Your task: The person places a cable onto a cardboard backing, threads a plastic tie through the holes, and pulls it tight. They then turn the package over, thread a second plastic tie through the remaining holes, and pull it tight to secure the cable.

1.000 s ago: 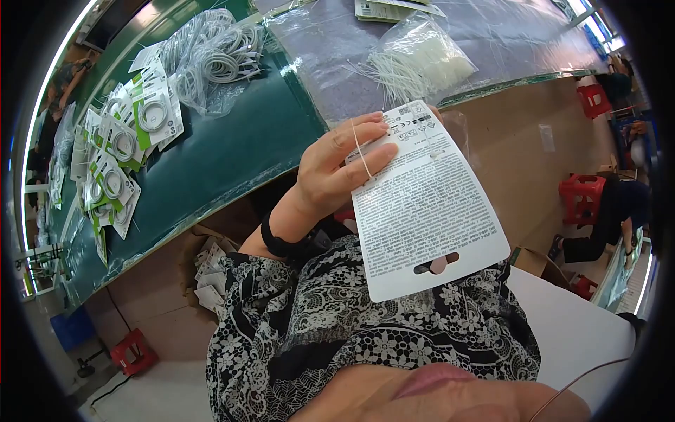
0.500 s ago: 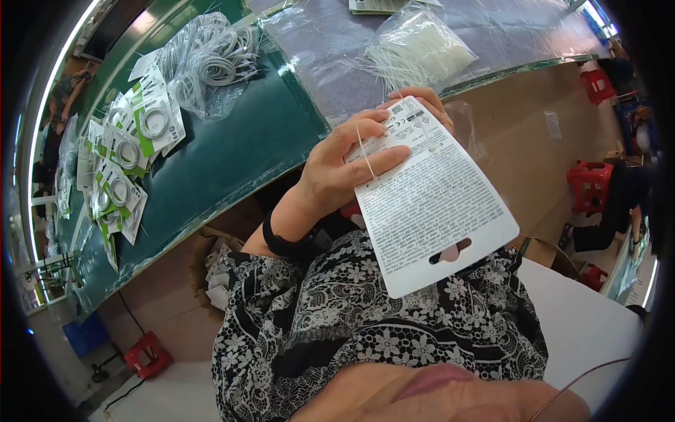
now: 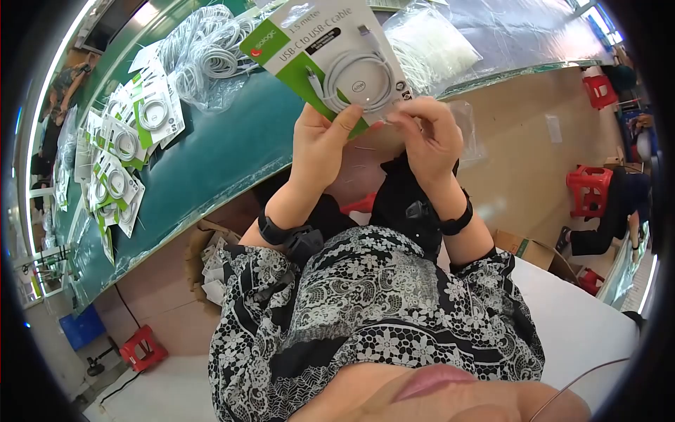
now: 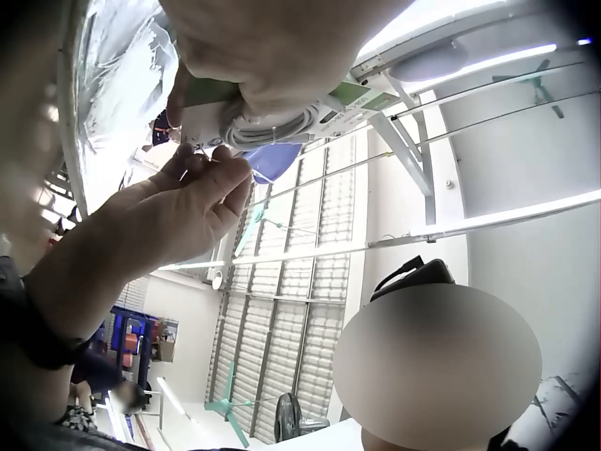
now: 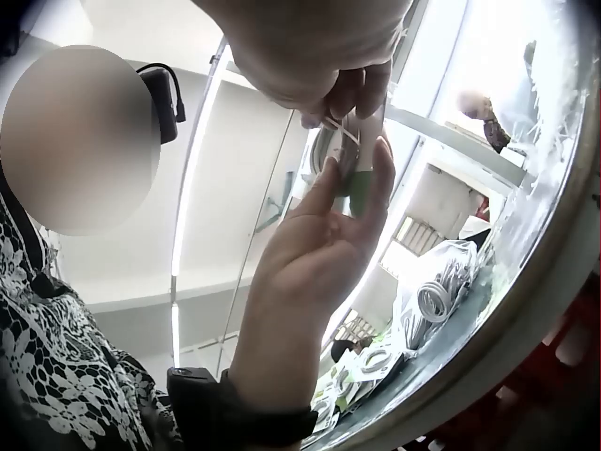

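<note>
My left hand point(image 3: 320, 144) grips the lower edge of a green-and-white package card point(image 3: 292, 70), thumb on the front. Its printed front faces me, reading USB-C to USB-C cable, and a coiled white cable point(image 3: 330, 70) sits on it. At the card's lower right corner my right hand point(image 3: 432, 137) has its thumb and index finger together. Those fingers pinch a thin white tie point(image 5: 343, 132) in the right wrist view, beside the left fingertips. From the left wrist view, the right fingers lie right at the card's edge, below the coil.
Packaged cable cards point(image 3: 116, 179) are heaped on the green table point(image 3: 232, 133), near a clear bag of coiled cables point(image 3: 211, 56). Behind the card lies a bag of white ties point(image 3: 436, 56). An open carton point(image 3: 207, 271) stands below the table. Red stools point(image 3: 589, 190) and a seated person are at right.
The card has been turned from its printed back to its front and raised away from my body. The right hand has come out from behind it to its lower right corner.
</note>
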{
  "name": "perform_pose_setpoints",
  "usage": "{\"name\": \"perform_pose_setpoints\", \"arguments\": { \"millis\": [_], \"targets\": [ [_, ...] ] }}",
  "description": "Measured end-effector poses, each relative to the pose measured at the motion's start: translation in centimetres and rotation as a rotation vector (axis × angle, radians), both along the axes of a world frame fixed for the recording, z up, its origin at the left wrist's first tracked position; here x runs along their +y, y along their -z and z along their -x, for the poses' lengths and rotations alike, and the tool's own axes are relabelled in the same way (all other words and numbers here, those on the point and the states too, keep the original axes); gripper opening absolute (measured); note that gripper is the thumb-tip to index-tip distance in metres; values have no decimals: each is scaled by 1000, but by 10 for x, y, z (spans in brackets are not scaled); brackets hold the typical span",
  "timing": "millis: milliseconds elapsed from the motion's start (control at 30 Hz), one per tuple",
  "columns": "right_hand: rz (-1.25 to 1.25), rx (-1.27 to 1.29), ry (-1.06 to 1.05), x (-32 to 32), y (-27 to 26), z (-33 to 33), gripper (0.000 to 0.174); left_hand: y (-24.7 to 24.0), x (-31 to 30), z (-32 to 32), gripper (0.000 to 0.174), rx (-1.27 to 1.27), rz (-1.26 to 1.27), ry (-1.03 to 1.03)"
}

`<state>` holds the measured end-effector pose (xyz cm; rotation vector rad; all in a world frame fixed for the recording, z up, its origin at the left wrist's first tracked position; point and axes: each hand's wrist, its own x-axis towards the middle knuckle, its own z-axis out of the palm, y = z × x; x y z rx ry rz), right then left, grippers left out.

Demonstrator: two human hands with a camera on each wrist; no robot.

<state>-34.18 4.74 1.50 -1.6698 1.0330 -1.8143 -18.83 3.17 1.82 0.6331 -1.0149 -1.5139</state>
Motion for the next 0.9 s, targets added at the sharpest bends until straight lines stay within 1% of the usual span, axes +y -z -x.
{"name": "perform_pose_setpoints", "arguments": {
  "millis": [33, 133, 167, 267, 300, 400, 467, 567, 600, 700, 867, 900],
  "targets": [
    [1, 3, -1, -1, -2, 1, 14, -1, 0, 1, 28, 115, -79, 40],
    [104, 351, 124, -5, -12, 1, 15, 7, -2, 1, 29, 166, -81, 44],
    [104, 353, 122, -5, -14, 1, 15, 8, -3, 1, 29, 190, -84, 46],
    [148, 543, 220, 1, -20, -1, 20, 11, -3, 0, 29, 204, -92, 38],
    [148, 545, 219, 2, -22, -1, 20, 12, -4, 0, 29, 211, -96, 35],
    [228, 684, 278, 3, -30, -1, 24, 11, -3, 1, 29, 214, -68, 17],
    [225, 701, 279, 5, -34, -2, 24, 10, -3, 1, 29, 215, -50, 7],
    [215, 731, 277, 8, -38, -4, 25, 10, -3, 2, 27, 110, 32, -79],
    [208, 744, 279, 9, -38, -4, 24, 11, -3, 2, 27, 110, 33, -81],
    [198, 769, 284, 10, -39, -5, 23, 15, -1, 3, 26, -41, 138, -178],
    [185, 786, 292, 9, -37, -6, 22, 23, 0, 2, 24, -92, 193, -216],
    [187, 792, 297, 9, -37, -6, 22, 26, -1, 2, 23, -144, 217, -234]
  ]
}}
